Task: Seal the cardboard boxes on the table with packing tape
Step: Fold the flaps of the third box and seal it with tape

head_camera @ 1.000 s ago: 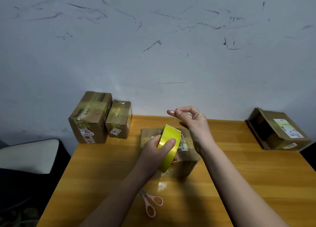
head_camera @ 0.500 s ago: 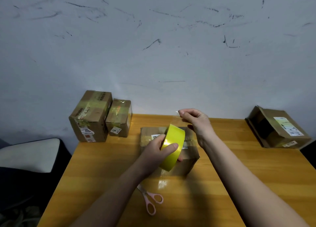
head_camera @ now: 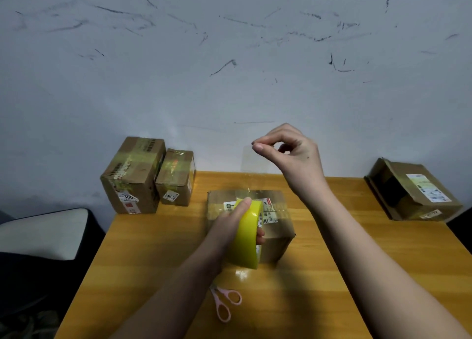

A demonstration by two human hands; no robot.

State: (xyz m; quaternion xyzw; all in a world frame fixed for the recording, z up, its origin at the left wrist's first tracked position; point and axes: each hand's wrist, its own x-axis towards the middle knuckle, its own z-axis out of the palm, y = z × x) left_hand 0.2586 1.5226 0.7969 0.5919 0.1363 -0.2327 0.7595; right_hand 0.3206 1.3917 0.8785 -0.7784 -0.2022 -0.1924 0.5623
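Left hand (head_camera: pixel 231 226) grips yellow tape roll (head_camera: pixel 247 232) over the box (head_camera: pixel 277 226), right hand (head_camera: pixel 288 155) above it pinching the clear tape strip (head_camera: pixel 251 170), scissors (head_camera: pixel 224 304) below left wrist.

Scuffed pale wall (head_camera: pixel 229 58) filling the background, wooden table (head_camera: pixel 158 236) butting against it, white-cushioned dark seat (head_camera: pixel 43 234) sitting left, dim light.

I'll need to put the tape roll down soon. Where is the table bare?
Bare wood lies between the centre box and the open box, and left of the centre box, before the two taped boxes. Crowded: near edge by the scissors.
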